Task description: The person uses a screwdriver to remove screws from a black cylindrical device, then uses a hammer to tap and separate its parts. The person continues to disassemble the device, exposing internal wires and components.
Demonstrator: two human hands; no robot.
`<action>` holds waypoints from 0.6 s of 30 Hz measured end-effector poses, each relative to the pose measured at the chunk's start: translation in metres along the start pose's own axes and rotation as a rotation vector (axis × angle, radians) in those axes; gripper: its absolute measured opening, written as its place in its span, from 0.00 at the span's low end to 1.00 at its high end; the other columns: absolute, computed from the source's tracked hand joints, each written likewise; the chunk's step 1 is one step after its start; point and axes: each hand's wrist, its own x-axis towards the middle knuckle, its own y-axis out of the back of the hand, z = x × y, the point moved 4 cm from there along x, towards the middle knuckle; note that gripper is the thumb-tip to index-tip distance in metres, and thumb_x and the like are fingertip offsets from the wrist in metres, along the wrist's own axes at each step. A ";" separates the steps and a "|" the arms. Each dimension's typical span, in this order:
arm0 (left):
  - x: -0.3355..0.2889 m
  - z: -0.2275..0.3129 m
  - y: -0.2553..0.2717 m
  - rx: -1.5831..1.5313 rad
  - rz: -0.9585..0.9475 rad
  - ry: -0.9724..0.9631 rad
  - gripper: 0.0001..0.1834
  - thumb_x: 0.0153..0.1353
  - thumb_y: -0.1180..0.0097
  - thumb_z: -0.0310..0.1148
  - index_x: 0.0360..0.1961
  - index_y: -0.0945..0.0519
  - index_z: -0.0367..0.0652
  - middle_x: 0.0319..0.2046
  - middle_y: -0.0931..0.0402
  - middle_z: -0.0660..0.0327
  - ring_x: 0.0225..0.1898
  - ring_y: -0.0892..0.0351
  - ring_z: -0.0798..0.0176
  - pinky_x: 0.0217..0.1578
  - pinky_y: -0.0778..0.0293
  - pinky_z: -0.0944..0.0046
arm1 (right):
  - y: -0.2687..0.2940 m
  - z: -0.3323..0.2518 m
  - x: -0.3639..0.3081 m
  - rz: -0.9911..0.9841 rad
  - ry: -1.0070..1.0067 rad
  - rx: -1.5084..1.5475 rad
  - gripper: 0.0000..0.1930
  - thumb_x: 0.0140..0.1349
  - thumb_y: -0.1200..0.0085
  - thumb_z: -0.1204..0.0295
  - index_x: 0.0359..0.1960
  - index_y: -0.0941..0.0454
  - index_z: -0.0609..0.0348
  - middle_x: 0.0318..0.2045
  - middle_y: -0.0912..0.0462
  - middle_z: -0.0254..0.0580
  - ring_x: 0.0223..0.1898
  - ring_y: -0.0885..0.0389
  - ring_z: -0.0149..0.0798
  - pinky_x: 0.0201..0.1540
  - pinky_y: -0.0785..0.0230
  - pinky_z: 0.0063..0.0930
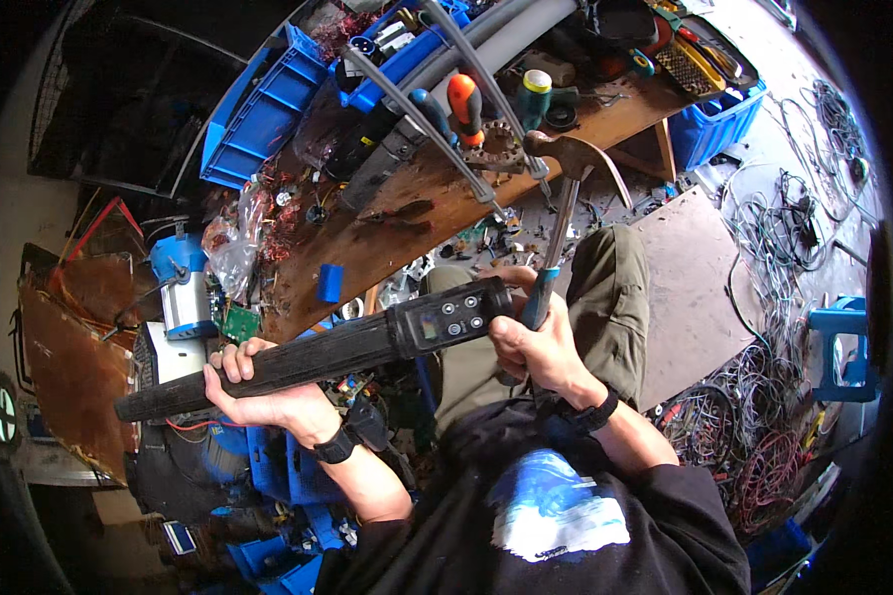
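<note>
My left hand (268,395) is closed around the narrow end of a long black tapered wand-like device (332,345). The device lies slantwise across my lap, and its wider end has a small screen and several round buttons. In my right hand (546,345) is a claw hammer (561,223), gripped by its blue-green handle with the metal head pointing up and away. The right-hand fingers also reach to the device's wide end; whether they grip it is hard to see. Beyond the hammer head stands an orange-and-black screwdriver handle (463,104) in a metal rack (422,124).
A stained wooden bench (397,238) with tools and scraps runs across the front. Blue bins (258,114) stand on its far left, and another blue crate (719,124) at the right. Tangled cables (734,416) cover the right-hand floor beside a blue stool (845,349). A brown board (695,288) lies near my knee.
</note>
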 end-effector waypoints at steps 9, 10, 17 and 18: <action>-0.014 0.003 -0.008 -0.073 -0.196 0.019 0.10 0.70 0.46 0.41 0.33 0.29 0.53 0.17 0.42 0.76 0.18 0.41 0.78 0.27 0.35 0.72 | 0.015 0.030 0.002 0.139 -0.128 0.032 0.24 0.69 0.35 0.66 0.61 0.31 0.60 0.20 0.30 0.27 0.15 0.36 0.22 0.14 0.42 0.21; -0.015 0.004 -0.008 -0.061 -0.194 0.009 0.10 0.70 0.47 0.42 0.33 0.29 0.52 0.17 0.41 0.76 0.18 0.41 0.77 0.27 0.35 0.72 | 0.016 0.033 0.002 0.163 -0.139 0.028 0.23 0.70 0.36 0.66 0.60 0.31 0.59 0.20 0.30 0.27 0.14 0.36 0.22 0.14 0.42 0.21; -0.027 0.007 -0.023 -0.036 -0.331 -0.014 0.09 0.72 0.51 0.42 0.36 0.31 0.52 0.17 0.40 0.74 0.16 0.40 0.77 0.25 0.34 0.69 | 0.025 0.041 0.001 0.224 -0.159 0.084 0.19 0.71 0.40 0.67 0.59 0.29 0.59 0.19 0.28 0.29 0.13 0.34 0.24 0.13 0.42 0.22; -0.028 0.007 -0.024 -0.029 -0.327 -0.013 0.09 0.72 0.51 0.42 0.36 0.31 0.53 0.17 0.40 0.74 0.16 0.41 0.77 0.25 0.35 0.70 | 0.026 0.041 0.000 0.235 -0.164 0.091 0.20 0.70 0.38 0.66 0.58 0.28 0.59 0.20 0.27 0.29 0.13 0.34 0.24 0.13 0.42 0.22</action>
